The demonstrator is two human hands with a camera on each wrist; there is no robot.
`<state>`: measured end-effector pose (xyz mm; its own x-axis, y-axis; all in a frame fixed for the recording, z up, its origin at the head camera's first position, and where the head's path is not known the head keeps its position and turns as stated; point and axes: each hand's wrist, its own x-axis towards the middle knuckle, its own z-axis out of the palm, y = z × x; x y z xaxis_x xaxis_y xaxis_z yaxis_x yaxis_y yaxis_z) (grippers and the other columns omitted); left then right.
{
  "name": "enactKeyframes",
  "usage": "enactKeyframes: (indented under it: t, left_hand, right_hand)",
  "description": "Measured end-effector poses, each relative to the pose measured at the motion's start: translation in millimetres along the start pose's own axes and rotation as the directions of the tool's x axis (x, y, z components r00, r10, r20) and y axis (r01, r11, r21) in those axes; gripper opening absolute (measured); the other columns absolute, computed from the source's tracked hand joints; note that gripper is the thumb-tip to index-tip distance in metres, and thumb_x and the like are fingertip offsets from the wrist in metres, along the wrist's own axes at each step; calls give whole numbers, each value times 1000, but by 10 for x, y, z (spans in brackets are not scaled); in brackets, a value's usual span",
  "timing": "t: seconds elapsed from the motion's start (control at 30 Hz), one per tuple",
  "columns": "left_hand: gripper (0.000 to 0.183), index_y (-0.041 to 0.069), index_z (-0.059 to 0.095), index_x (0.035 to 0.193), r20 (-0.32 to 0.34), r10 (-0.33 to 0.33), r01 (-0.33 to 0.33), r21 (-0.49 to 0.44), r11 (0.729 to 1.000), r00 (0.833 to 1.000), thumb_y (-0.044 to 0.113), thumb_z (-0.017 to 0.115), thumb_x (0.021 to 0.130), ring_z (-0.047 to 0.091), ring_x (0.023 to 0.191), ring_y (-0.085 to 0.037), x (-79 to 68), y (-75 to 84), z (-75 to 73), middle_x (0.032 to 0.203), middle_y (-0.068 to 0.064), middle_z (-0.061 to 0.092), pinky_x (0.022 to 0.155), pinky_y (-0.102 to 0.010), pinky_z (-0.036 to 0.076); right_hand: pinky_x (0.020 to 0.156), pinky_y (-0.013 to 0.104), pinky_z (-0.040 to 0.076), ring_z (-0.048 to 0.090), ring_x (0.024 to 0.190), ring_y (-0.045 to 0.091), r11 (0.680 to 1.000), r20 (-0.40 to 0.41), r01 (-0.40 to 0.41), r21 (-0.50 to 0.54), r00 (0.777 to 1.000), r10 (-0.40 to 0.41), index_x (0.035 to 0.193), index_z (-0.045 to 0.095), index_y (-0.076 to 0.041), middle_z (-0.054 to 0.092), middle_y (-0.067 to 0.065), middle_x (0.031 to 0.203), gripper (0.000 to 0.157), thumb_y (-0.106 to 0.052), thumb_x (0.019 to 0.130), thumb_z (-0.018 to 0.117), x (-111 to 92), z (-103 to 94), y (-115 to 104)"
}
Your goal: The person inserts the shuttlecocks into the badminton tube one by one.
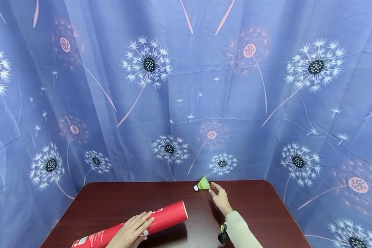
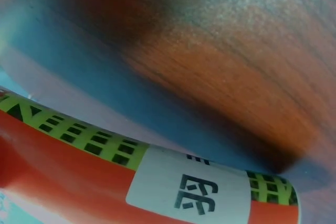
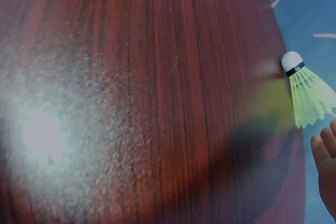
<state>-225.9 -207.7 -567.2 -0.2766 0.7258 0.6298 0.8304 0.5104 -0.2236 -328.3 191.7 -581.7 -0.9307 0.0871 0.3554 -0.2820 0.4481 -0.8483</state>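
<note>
A yellow-green shuttlecock (image 1: 203, 184) with a white cork shows near the table's back edge, its cork toward the left. My right hand (image 1: 220, 199) pinches the rim of its skirt at the fingertips. In the right wrist view the shuttlecock (image 3: 307, 90) stands out against the curtain, with fingers (image 3: 321, 153) below the skirt and part of the hand out of frame. My left hand (image 1: 133, 229) grips a long red tube (image 1: 168, 217), fingers over its top and thumb on the near side. The tube slants, its rimmed end up to the right. The left wrist view shows the tube's printed side (image 2: 68, 161).
The dark reddish-brown table (image 1: 251, 196) has rounded back corners. A blue curtain (image 1: 186, 103) with dandelion prints hangs behind and at both sides. A small black device (image 1: 223, 234) sits at the right wrist, by a pale sleeve (image 1: 240, 230).
</note>
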Motion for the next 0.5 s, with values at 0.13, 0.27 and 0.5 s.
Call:
enactKeyframes:
  t: [0.13,0.27,0.5]
  left_hand:
    - [53,4,54,135,-8,13,-13,-4,1000,1000,42,41,101,27,142,-15,2,3,4,134,-17,55,116,-25,16]
    - [53,4,53,136,0,5,-5,-11,1000,1000,43,38,102,21,144,-12,9,2,-11,135,-16,54,116,-25,14]
    - [54,5,52,137,13,-18,18,-19,1000,1000,43,35,103,48,127,-26,1,9,-16,136,-16,54,116,-24,15]
  right_hand:
    - [97,54,43,50,118,48,999,61,-53,10,997,52,133,44,17,50,35,129,47,3,90,60,8,28,10]
    - [100,55,40,44,124,49,996,118,-89,8,989,87,137,37,17,44,37,134,54,2,91,60,25,68,6]
    - [94,53,45,54,113,46,997,78,-67,-40,994,70,128,49,17,56,34,121,44,5,88,61,28,144,10]
